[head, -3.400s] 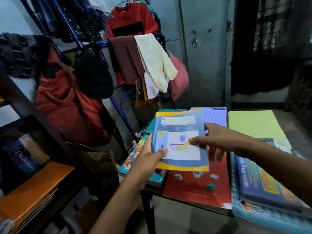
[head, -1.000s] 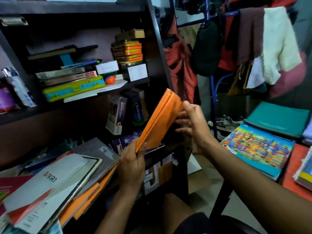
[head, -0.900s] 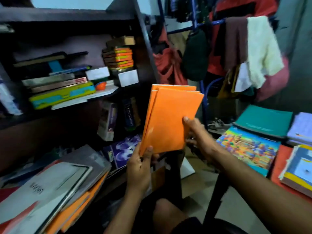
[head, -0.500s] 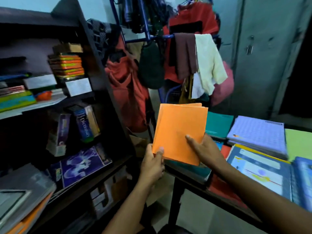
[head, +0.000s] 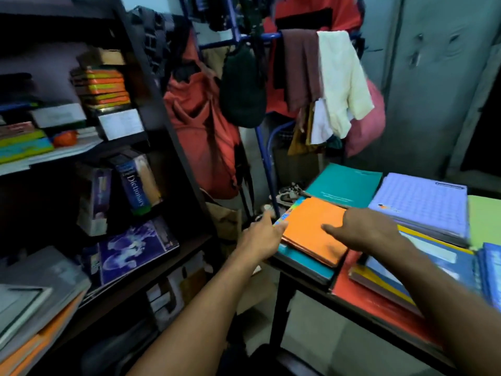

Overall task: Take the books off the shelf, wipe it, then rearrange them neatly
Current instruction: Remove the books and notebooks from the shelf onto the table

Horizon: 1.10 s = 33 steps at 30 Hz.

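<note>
A thin stack of orange notebooks point(head: 309, 229) lies flat on a colourful and teal book pile at the table's point(head: 279, 302) near-left corner. My left hand point(head: 260, 237) touches the stack's left edge with straight fingers. My right hand point(head: 360, 229) rests on its right side, thumb laid across the orange cover. The dark shelf point(head: 168, 137) on the left still holds a blue Dictionary point(head: 135, 183), a purple book point(head: 130, 248), orange-striped boxes point(head: 103, 85) and slanted grey and orange folders point(head: 35, 289).
The table carries a teal book point(head: 344, 183), a lilac checked notebook point(head: 423, 204), a blue-and-yellow book point(head: 433, 256) and a red one point(head: 379, 299). A blue clothes rack point(head: 260, 147) with hanging garments stands between shelf and table. Grey cupboard doors point(head: 433, 90) are behind.
The orange notebooks, held upright in both hands beside the shelf, were carried right and laid flat on the table's corner pile. Both hands now rest flat against them.
</note>
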### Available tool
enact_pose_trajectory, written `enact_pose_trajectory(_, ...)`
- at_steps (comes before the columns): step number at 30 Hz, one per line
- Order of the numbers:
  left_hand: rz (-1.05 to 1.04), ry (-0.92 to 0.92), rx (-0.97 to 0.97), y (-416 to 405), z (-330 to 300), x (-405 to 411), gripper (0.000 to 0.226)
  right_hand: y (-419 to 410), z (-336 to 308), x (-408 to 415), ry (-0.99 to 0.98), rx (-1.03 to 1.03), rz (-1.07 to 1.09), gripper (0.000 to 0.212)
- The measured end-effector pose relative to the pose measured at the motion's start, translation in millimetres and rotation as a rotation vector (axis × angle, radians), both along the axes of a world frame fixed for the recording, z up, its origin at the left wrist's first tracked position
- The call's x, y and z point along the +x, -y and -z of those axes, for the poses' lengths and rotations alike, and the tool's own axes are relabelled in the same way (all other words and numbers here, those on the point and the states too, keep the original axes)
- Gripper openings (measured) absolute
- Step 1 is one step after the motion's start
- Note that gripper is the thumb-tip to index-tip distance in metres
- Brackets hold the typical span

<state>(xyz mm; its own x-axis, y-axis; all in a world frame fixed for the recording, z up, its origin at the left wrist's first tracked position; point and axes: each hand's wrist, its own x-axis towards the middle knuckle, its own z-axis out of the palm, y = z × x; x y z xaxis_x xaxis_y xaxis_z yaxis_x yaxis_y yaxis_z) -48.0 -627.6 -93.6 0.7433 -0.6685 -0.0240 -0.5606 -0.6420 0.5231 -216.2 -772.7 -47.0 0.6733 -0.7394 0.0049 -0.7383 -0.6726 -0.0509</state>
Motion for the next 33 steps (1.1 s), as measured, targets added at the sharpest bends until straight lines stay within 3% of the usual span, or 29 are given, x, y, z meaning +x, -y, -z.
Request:
enact_pose_trajectory(3,-0.05,-0.033,-0.106,-66.5,-7.5,-2.3,0.054,-37.7,-8.3,19.5,0.171,-0.067,-0.228,0.063)
enact_pose_trajectory(7,-0.234,-0.001,-0.159,-212.0,0.0,-11.8,0.039,-140.6,-0.9,65.2,0.44,0.314,-0.66,0.061)
enact_pose_trajectory(11,-0.531,0.179,-0.222,-348.0,5.9,-22.3,0.031,-257.4,20.1,115.3,0.385,0.587,-0.893,0.025)
enact_pose_trajectory(14,-0.802,0.374,-0.262,-437.6,8.2,-33.8,0.025,-344.4,32.4,142.6,0.38,0.698,-1.039,0.018)
enact_pose_trajectory(17,-0.998,0.591,-0.206,-505.5,22.4,-48.1,0.036,-407.5,37.9,154.3,0.39,0.77,-1.151,0.015)
enact_pose_trajectory(22,-1.137,0.609,0.009,-539.3,68.9,-61.5,0.071,-463.2,44.8,150.5,0.332,0.658,-1.252,0.023)
enact_pose_trajectory(27,-1.073,0.631,0.033,-536.0,65.3,-60.7,0.059,-495.8,56.1,143.8,0.229,0.619,-1.399,0.031)
enact_pose_trajectory(31,-1.017,0.624,-0.039,-548.5,61.6,-64.2,0.053,-515.9,74.5,137.0,0.253,0.035,-1.43,0.059)
enact_pose_trajectory(33,-1.098,0.576,-0.048,-559.4,54.9,-67.9,0.054,-523.5,82.2,134.2,0.268,-0.078,-1.408,0.063)
